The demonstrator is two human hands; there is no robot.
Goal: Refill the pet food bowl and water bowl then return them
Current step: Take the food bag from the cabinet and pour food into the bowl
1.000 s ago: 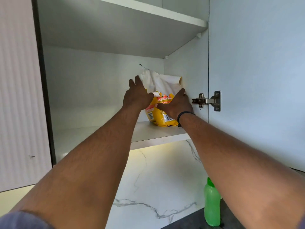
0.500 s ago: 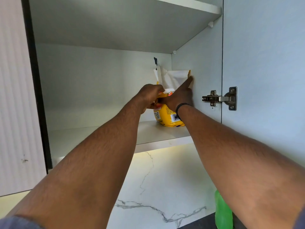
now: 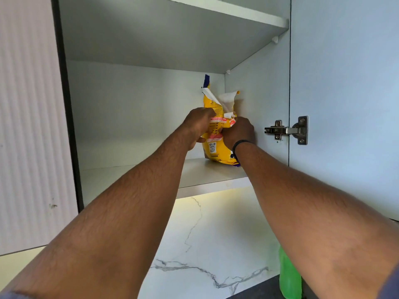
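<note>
A yellow pet food bag [image 3: 217, 151] with a torn white top stands upright on the lower shelf [image 3: 207, 173] of an open wall cabinet, against its right inner wall. My left hand [image 3: 197, 127] grips the bag's left side at mid height. My right hand [image 3: 238, 132] grips its right side, with a black band on the wrist. Both arms reach up into the cabinet. No bowl is in view.
The cabinet door [image 3: 345, 104] hangs open on the right, on a metal hinge [image 3: 286, 130]. An upper shelf [image 3: 226, 9] sits above the bag. A ribbed panel [image 3: 28, 126] closes the left. Below are a marble backsplash [image 3: 216, 244] and a green bottle [image 3: 289, 277].
Both hands have closed round the middle of the bag. Its top has been squeezed narrower and stands taller. The view has shifted slightly.
</note>
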